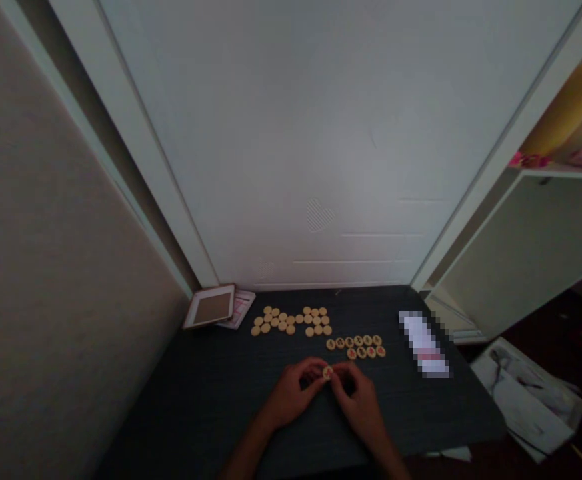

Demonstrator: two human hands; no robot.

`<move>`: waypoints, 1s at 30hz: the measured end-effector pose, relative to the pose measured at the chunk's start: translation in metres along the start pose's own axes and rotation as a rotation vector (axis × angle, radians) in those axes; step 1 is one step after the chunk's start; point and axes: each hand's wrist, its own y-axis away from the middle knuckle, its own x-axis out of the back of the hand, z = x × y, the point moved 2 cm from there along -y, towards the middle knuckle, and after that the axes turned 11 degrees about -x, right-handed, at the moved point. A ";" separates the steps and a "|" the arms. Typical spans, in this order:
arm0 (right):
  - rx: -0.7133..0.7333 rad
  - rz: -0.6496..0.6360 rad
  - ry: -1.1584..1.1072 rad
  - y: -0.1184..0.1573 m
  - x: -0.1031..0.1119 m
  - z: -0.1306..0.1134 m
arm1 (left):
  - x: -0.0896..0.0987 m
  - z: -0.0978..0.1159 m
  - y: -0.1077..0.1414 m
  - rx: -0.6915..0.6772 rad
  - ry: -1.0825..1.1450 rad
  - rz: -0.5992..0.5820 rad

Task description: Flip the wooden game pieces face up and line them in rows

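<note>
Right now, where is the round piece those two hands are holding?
The round piece is low in the head view, slightly right of centre, between the left hand and right hand, just below two rows of marked pieces.

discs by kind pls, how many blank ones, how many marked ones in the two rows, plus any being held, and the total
blank discs: 21
marked discs in the two rows: 10 (6 in the far row, 4 in the near row)
held disc, also marked: 1
total: 32
</note>
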 end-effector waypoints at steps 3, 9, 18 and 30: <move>-0.028 0.026 0.007 -0.001 -0.001 0.003 | 0.000 -0.001 0.001 0.003 -0.017 -0.026; -0.054 0.042 0.034 -0.002 -0.001 0.015 | 0.001 -0.005 0.002 0.000 -0.065 -0.069; -0.018 0.015 0.012 -0.002 0.001 0.008 | -0.001 0.000 0.001 0.008 -0.032 -0.035; 0.002 0.004 0.003 0.000 0.001 0.002 | 0.000 0.004 0.000 0.008 -0.029 -0.034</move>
